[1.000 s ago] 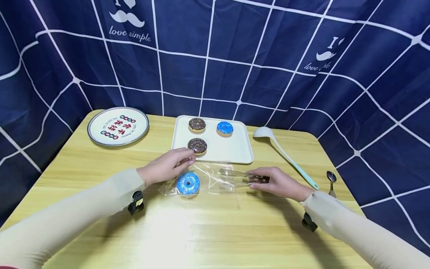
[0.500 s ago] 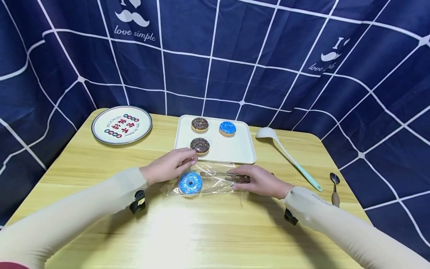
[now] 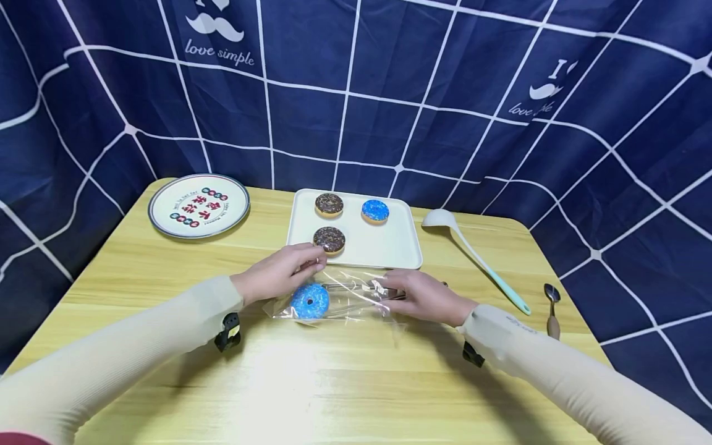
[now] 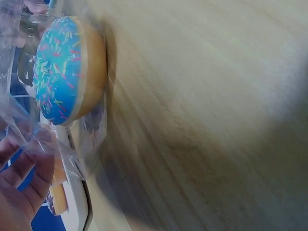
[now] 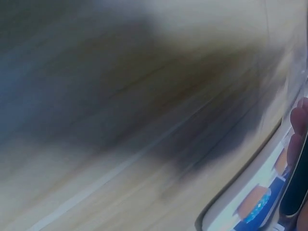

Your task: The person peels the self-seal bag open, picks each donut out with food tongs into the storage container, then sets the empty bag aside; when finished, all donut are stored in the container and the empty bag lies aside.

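Observation:
A clear plastic bag (image 3: 364, 276) lies in front of the tray, its upper edge pinched by my left hand (image 3: 278, 272). Inside the bag's left part is a doughnut (image 3: 309, 301) with blue icing. The left wrist view shows coloured sprinkles on that doughnut (image 4: 60, 72), which stands tilted behind the film. My right hand (image 3: 428, 298) grips metal tongs (image 3: 343, 287) whose arms reach left inside the bag. The tong tips are beside the doughnut; whether they touch it I cannot tell. At the right wrist view's edge, a dark tong handle (image 5: 294, 190) shows next to my fingers (image 5: 297, 120).
A white tray (image 3: 384, 247) behind the bag bears two chocolate doughnuts (image 3: 329, 240) and another blue doughnut (image 3: 375, 211). At the back left lies a printed plate (image 3: 198, 207). To the right are a white ladle (image 3: 473, 253) with a green handle end and a small spoon (image 3: 552, 309).
My right hand has moved left, carrying the tongs deeper into the bag toward the doughnut. The doughnut now looks slightly tilted. My left hand stays at the bag's edge.

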Tool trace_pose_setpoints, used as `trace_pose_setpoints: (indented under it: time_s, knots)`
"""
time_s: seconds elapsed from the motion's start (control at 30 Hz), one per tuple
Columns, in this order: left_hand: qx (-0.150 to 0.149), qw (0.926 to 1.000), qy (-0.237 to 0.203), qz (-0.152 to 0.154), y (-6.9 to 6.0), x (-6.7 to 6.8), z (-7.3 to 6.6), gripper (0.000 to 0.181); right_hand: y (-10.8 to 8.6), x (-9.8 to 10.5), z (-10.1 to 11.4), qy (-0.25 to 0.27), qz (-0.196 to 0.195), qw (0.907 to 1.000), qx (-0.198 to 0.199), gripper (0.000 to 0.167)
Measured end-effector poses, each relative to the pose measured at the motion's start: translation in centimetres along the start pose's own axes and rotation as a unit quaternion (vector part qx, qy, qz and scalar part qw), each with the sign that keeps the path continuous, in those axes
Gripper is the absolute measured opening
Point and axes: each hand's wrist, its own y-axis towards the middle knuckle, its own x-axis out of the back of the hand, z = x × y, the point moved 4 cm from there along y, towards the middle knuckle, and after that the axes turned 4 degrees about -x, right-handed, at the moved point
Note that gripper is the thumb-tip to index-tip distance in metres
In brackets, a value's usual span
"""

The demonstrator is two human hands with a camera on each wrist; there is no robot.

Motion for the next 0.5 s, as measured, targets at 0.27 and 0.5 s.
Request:
trace_pose_setpoints:
  time_s: [0.27, 0.5]
  knots:
    - [0.010, 0.9999, 0.000, 0.009, -0.06, 0.07, 0.15, 0.013, 0.19, 0.00, 0.40, -0.011, -0.016, 0.9997, 0.015, 0.024]
    - [0.007, 0.9999, 0.003, 0.010, -0.51, 0.33, 0.10, 0.015, 0.03, 0.16, 0.25, 0.016, -0.028, 0.9994, 0.008, 0.029]
